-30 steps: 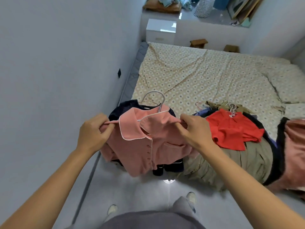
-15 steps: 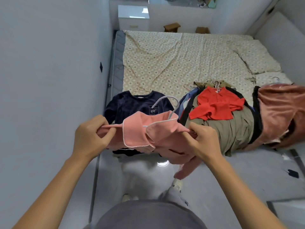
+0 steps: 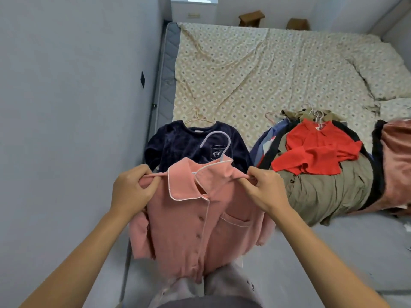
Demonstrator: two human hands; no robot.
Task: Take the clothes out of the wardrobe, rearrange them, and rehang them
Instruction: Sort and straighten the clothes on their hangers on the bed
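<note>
Head view: left hand (image 3: 131,192) and right hand (image 3: 264,190) pinch pink shirt's (image 3: 200,221) shoulders.
Hanger (image 3: 216,145) hook points to 12 o'clock, likely squaring it for rehanging.

Bare forearms, no sleeves, watch or rings on left hand (image 3: 131,190) or right hand (image 3: 264,190). Grey garment (image 3: 209,304) at bottom edge.

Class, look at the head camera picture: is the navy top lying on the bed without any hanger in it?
No. A thin hanger pokes out of the neck of the navy top on the bed.
</note>
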